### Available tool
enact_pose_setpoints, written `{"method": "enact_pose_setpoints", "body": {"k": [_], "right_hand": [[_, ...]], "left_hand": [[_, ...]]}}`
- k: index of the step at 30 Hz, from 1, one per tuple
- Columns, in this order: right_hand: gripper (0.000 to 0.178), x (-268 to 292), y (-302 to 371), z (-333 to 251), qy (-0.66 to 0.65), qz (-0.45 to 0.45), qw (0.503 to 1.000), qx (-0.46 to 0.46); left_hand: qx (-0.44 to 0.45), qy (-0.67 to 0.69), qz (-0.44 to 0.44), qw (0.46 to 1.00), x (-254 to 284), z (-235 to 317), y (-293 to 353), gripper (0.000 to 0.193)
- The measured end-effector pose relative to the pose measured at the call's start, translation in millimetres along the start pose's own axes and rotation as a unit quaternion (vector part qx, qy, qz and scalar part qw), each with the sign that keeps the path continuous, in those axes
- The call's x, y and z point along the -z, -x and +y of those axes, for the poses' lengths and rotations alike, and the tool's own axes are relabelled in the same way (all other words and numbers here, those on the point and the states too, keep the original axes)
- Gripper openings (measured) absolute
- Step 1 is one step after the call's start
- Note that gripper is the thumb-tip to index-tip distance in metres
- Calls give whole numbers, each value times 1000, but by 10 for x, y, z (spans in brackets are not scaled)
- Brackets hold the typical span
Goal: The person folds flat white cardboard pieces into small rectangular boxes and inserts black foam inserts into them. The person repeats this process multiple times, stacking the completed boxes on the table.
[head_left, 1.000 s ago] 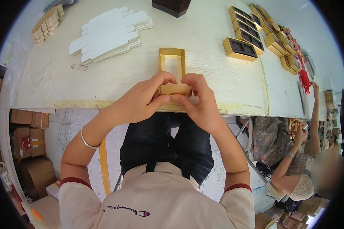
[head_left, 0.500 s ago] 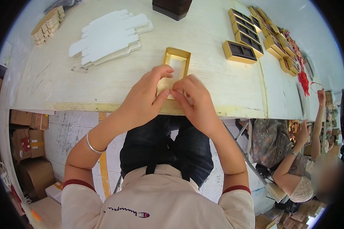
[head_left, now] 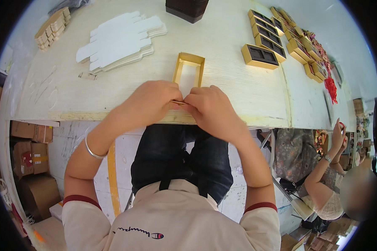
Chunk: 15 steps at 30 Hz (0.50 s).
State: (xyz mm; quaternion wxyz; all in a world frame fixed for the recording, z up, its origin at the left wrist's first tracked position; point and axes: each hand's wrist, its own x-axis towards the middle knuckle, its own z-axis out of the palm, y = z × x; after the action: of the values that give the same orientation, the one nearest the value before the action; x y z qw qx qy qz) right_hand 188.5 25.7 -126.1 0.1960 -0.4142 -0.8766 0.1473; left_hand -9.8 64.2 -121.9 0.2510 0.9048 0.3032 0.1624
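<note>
A small rectangular box of gold card (head_left: 201,72) with a pale inside stands open-topped near the table's front edge. Its far end and long side walls show; my hands cover most of the near end. My left hand (head_left: 148,101) has its fingers closed on the left of that near end, thumb toward me. Closed on the right part of it is my right hand (head_left: 213,109), its fingertips close beside those of the left. A thin gold edge of the card shows between the two hands.
Flat white die-cut card blanks (head_left: 121,39) lie stacked at left. A dark brown container (head_left: 187,10) stands at the back. Gold boxes with black inserts (head_left: 260,56) are lined up at right, near red ribbon (head_left: 331,90). A co-worker (head_left: 322,188) sits at the right.
Both hands have turned over the near end, knuckles now upward, fingertips pinched closer together. The box has shifted slightly left. The co-worker's raised hand has come down.
</note>
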Motion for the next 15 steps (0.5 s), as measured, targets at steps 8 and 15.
{"method": "enact_pose_setpoints", "body": {"k": [8, 15], "right_hand": [[20, 472, -255, 501, -68, 233, 966, -91], [28, 229, -448, 557, -213, 45, 970, -106]], "left_hand": [[-66, -64, -83, 992, 292, 5, -147, 27], [57, -32, 54, 996, 58, 116, 28, 42]]}}
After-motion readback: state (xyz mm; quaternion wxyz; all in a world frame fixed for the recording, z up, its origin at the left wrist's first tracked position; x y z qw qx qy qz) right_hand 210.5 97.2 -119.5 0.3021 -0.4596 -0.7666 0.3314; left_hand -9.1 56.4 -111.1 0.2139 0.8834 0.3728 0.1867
